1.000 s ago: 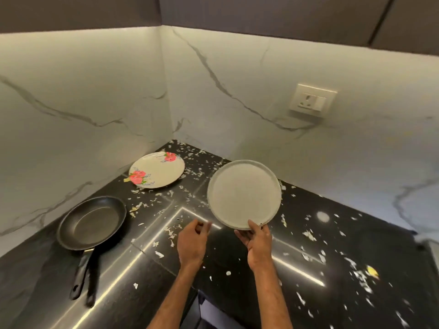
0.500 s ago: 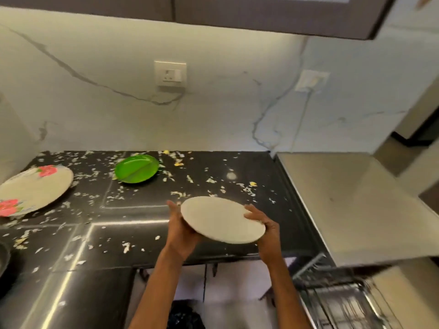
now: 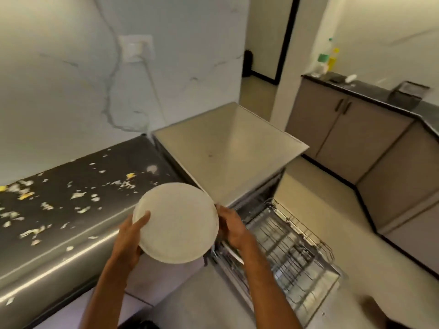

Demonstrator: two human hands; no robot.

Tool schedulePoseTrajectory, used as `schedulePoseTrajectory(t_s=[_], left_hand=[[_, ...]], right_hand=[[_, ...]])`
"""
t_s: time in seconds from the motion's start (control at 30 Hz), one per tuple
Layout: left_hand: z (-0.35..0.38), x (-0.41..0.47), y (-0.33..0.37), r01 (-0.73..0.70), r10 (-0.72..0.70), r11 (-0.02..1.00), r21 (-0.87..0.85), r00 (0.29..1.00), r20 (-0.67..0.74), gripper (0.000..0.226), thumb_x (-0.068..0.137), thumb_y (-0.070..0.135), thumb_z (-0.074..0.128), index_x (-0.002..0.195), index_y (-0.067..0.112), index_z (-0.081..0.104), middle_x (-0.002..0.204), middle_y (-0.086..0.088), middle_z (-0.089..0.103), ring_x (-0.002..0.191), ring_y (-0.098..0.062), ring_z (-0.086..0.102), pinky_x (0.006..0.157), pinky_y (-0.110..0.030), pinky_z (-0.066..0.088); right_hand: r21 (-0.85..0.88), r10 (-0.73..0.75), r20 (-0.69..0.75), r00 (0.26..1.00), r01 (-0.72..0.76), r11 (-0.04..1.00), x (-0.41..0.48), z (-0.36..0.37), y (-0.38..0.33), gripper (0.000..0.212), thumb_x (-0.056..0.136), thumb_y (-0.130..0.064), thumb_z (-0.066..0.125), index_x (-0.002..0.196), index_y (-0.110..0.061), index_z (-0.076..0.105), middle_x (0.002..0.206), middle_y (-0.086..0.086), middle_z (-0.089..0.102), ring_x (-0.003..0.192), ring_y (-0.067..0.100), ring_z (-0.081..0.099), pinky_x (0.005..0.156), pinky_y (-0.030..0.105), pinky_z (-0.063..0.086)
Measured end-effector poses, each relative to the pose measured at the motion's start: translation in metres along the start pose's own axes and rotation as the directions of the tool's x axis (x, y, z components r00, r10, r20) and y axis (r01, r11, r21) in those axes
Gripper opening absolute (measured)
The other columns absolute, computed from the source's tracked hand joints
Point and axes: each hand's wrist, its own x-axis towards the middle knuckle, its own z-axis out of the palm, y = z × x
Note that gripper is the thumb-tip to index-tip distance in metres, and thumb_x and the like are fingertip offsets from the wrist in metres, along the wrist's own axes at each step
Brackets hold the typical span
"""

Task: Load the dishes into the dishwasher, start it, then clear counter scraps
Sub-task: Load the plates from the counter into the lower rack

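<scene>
Two hands: left hand and right hand grip plate rims.
Plate: just left of pulled-out rack.
Scraps: on bench, left of plate.

No readable text, brand or number anywhere. Bottles on the far counter carry labels, blurred beyond reading.
</scene>
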Motion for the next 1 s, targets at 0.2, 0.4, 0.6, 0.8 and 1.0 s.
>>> schedulePoseTrajectory(t_s=[0.2,0.4,0.6,0.8,1.0], left_hand=[[0.127,-0.009,-0.062,0.104,-0.149,0.960,0.258,0.976,0.159,0.013,0.099,0.020,0.054,0.109,0.026,0.059,0.113,-0.013,0.065,0.100,-0.034,0.061,0.073,-0.043,0.052],[0.220,0.004,-0.136,0.272,-0.350,0.862,0.427,0.930,0.115,0.029,0.098,0.014,0.058,0.126,0.011,0.052,0.118,-0.018,0.063,0.095,-0.035,0.063,0.066,-0.039,0.053],[0.277,0.063,-0.194,0.227,-0.408,0.744,0.629,0.899,0.159,0.037,0.092,0.004,0.063,0.127,0.013,0.056,0.116,-0.010,0.063,0.098,-0.026,0.059,0.075,-0.036,0.049],[0.329,0.180,-0.284,0.142,-0.485,0.571,0.809,0.853,0.193,0.037,0.095,0.005,0.060,0.129,0.019,0.060,0.124,-0.012,0.061,0.112,-0.031,0.056,0.094,-0.047,0.050],[0.358,0.291,-0.382,0.167,-0.444,0.507,0.846,0.892,0.090,0.037,0.095,0.002,0.058,0.131,0.006,0.060,0.123,-0.019,0.064,0.103,-0.033,0.059,0.074,-0.032,0.045]], right_hand=[[-0.067,0.268,-0.023,0.963,-0.269,0.961,-0.018,-0.167,0.034,0.025,0.100,-0.018,0.056,0.122,-0.007,0.063,0.097,0.006,0.074,0.086,0.019,0.070,0.074,0.037,0.061],[0.119,0.432,-0.238,0.870,-0.416,0.902,-0.032,-0.257,0.088,0.026,0.101,-0.014,0.055,0.122,0.000,0.063,0.095,0.011,0.074,0.076,0.020,0.072,0.062,0.036,0.060],[0.191,0.465,-0.396,0.792,-0.424,0.885,-0.010,-0.300,0.133,0.025,0.101,-0.016,0.055,0.121,-0.003,0.063,0.101,0.011,0.073,0.090,0.026,0.071,0.080,0.044,0.061],[0.413,0.558,-0.535,0.635,-0.379,0.828,0.059,-0.335,0.200,0.029,0.100,-0.011,0.057,0.126,-0.001,0.058,0.106,0.018,0.069,0.079,0.026,0.068,0.050,0.029,0.056],[0.533,0.634,-0.548,0.546,-0.356,0.767,0.157,-0.361,0.247,0.024,0.098,-0.011,0.059,0.121,-0.004,0.059,0.105,0.018,0.069,0.084,0.032,0.070,0.050,0.036,0.059]])
